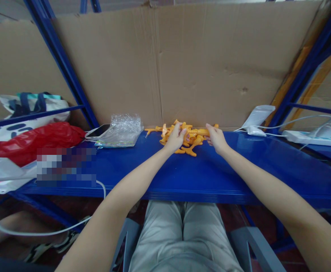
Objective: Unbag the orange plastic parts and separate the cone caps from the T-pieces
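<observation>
Looks mid-job to me: both my hands are on the pile of orange plastic pieces (196, 140), and I see no separate finished group, so I'd call most of it left to do. Can't count pieces, they overlap. The pile is on the blue desk (182, 181); one thin piece (154, 129) sticks out at its left, another (191, 151) juts out its near side. Grip, right hand (216, 139): fingers closed on a long orange piece (202, 131) at the pile's right side, end poking past the fingers. Grip, left hand (175, 139): fingers curled in over the pile's middle, nearly closed; can't tell if it has a piece, tips partly hidden. Obstacles: cardboard panel (210, 68) right behind the pile, so not much room that way. Clear plastic bag (125, 128) just left of the pile, phone (100, 130) beyond it, red plastic bag (49, 138) farther left. White pouch (258, 116) and power strip (315, 139) with cables well right of the pile.
</observation>
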Motion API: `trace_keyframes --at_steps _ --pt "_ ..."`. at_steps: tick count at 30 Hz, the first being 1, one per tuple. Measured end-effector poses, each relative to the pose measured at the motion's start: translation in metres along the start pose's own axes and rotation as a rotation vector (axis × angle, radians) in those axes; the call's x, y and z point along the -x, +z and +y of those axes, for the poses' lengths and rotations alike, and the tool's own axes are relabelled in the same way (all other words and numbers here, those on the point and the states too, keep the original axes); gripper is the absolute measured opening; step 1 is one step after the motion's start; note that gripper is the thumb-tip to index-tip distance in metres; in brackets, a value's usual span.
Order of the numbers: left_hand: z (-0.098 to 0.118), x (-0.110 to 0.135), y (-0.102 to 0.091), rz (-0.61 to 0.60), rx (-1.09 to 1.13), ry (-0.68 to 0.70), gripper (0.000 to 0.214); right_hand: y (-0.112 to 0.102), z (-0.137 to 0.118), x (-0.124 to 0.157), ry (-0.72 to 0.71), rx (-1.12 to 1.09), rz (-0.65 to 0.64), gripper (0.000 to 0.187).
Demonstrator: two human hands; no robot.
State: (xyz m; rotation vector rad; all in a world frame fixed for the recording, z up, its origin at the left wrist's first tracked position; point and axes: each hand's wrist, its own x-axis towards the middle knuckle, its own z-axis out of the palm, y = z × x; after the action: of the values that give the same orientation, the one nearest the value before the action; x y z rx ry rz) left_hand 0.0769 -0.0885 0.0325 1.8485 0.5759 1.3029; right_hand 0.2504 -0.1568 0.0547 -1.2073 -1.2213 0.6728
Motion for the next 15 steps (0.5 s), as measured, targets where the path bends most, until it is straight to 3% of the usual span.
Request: trace_keyframes --at_steps 4,11,15 --pt "-0.0008 0.0 0.0001 0.0 0.015 -0.022 0.03 -0.0003 0.0056 -0.0025 -0.103 0.132 0.05 0.057" --pt "-0.0038 -0.0015 -0.0017 0.004 0.019 -0.032 0.032 0.0007 0.005 -0.0008 -0.193 0.208 0.028 0.057" --pt "-0.0005 -0.0008 -0.001 0.014 0.029 -0.044 0.028 0.0003 0.0016 0.0001 -0.284 0.28 0.091 0.059"
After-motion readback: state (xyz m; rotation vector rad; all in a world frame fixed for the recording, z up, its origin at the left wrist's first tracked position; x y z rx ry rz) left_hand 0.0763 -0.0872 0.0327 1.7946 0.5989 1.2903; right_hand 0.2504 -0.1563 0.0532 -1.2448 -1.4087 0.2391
